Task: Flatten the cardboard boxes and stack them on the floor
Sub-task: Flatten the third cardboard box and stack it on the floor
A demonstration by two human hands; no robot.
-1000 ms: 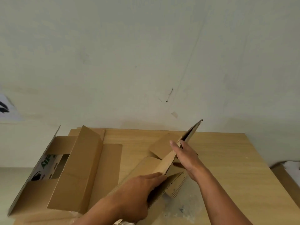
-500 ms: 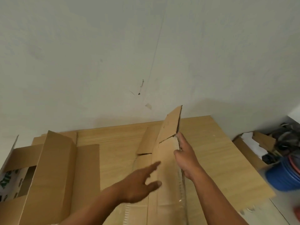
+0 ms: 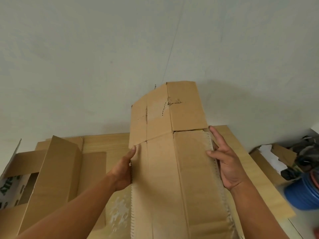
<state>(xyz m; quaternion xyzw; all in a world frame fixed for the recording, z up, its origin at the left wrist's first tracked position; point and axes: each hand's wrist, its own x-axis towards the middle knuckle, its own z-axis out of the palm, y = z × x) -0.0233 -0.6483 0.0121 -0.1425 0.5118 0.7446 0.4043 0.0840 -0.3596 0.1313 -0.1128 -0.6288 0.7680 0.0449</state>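
Soft, moderately bright light falls from the viewer's side. The raised cardboard sheet (image 3: 172,161) throws broad, faint-edged shadows on the pale wall (image 3: 86,66) at both its sides. Wide-angle distortion stretches the frame's corners. The blue object (image 3: 303,195) at the right margin is smeared by motion blur, while the centre is fairly sharp.

A flattened box (image 3: 162,169) stands upright over the wooden surface (image 3: 110,142), its top flaps rising above the fingers (image 3: 214,135) against the pale wall (image 3: 86,66). The left hand (image 3: 122,169) grips the left edge, thumb on the front, its fingers hidden behind the board. The right hand (image 3: 229,166) pinches the tape-fringed right edge, thumb on the front, index finger stretched up along it. Left of the left fingers, an open box (image 3: 51,169) with raised flaps lies on the surface. Right of the right fingers, past the surface's edge, sit a carton (image 3: 265,157) holding white paper and a blurred blue round object (image 3: 303,194).
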